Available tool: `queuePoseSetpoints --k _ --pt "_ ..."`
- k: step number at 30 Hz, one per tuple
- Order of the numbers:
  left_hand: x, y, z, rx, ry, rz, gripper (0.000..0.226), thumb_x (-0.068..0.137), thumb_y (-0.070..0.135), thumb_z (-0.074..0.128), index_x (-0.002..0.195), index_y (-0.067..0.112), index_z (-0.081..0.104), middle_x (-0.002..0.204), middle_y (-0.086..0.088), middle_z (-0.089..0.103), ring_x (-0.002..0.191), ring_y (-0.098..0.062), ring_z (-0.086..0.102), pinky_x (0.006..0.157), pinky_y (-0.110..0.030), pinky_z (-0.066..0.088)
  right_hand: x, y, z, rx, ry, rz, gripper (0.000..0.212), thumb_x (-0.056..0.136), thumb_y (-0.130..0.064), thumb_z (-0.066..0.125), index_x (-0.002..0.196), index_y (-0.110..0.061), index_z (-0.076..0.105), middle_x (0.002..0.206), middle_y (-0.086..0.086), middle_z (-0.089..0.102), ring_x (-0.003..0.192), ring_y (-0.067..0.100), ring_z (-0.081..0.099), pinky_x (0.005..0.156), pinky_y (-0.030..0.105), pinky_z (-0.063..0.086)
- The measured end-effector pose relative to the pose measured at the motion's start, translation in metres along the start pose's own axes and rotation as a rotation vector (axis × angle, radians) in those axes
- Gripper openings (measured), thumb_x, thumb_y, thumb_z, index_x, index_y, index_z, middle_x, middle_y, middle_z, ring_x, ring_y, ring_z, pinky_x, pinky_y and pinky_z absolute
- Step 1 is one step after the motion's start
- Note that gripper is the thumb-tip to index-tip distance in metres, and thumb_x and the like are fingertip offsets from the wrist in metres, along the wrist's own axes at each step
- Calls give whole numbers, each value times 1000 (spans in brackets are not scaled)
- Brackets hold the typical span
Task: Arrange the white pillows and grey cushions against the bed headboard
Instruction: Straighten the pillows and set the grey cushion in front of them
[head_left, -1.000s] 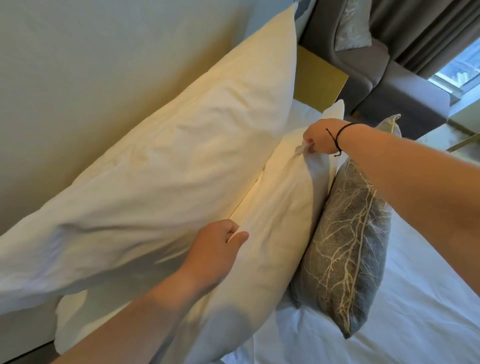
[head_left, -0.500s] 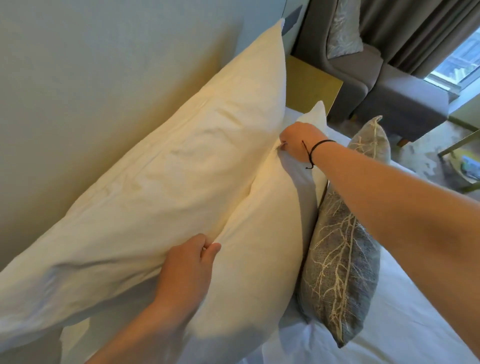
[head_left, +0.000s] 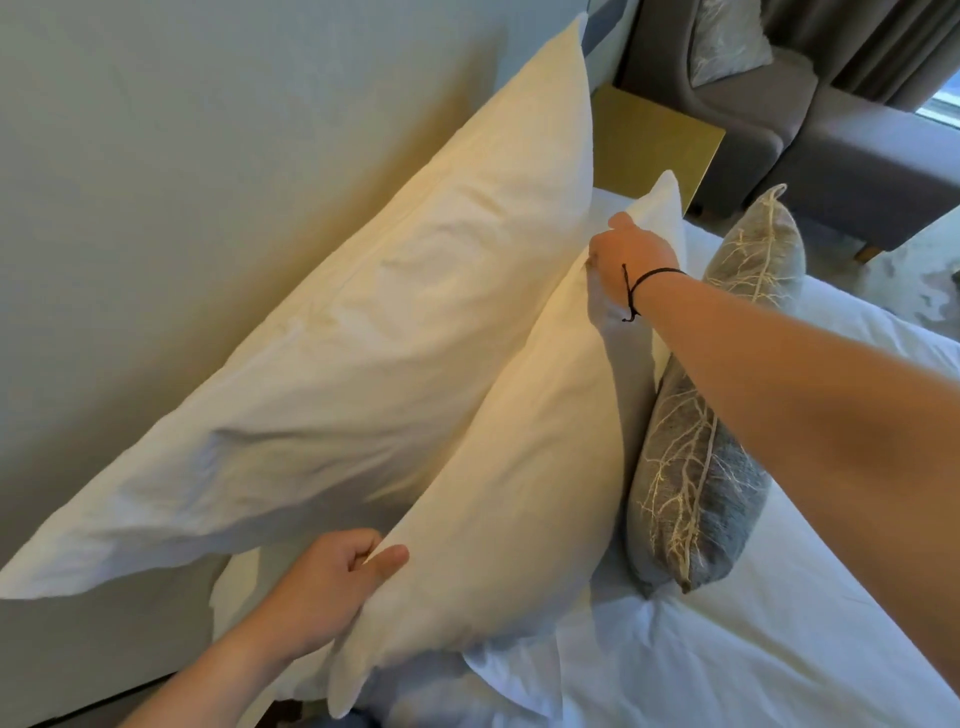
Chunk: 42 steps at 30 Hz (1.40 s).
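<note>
White front pillow (head_left: 519, 493) is pinched at both ends by left hand (head_left: 332, 587) and right hand (head_left: 631, 260); press evenly against rear pillow (head_left: 395, 338).

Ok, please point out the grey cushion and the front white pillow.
grey cushion (head_left: 696, 467), head view, middle of its patterned face.
front white pillow (head_left: 519, 493), head view, centre of its front face.
</note>
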<state>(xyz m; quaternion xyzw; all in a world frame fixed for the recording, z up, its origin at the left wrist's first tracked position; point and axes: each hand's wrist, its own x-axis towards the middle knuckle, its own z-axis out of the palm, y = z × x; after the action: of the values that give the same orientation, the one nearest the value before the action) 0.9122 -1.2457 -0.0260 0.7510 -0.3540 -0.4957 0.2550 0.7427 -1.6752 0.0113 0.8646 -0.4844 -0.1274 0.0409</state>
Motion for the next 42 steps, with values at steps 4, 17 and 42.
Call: queuePoseSetpoints --k 4,17,42 --pt "-3 -7 3 112 178 104 51 93 34 63 57 22 30 50 8 29 47 -5 27 45 -20 27 -24 -13 14 209 -55 -14 46 96 -31 53 139 -25 41 156 6 7 122 40 50 92 54 50" --pt "0 -6 -6 883 170 122 36 91 61 39 76 29 46 68 8 61 64 -9 55 53 -32 40 -105 -50 25 241 -380 -280 64 93 -58 46 139 -14 48 144 12 47 135 32 34 111 42 24" --pt "276 268 112 464 28 294 55 96 30 55 141 2 41 149 -15 41 132 -33 44 105 -35 39 -221 70 75 1087 211 572 97 78 -33 73 137 -67 4 159 -2 23 145 23 25 109 54 38"
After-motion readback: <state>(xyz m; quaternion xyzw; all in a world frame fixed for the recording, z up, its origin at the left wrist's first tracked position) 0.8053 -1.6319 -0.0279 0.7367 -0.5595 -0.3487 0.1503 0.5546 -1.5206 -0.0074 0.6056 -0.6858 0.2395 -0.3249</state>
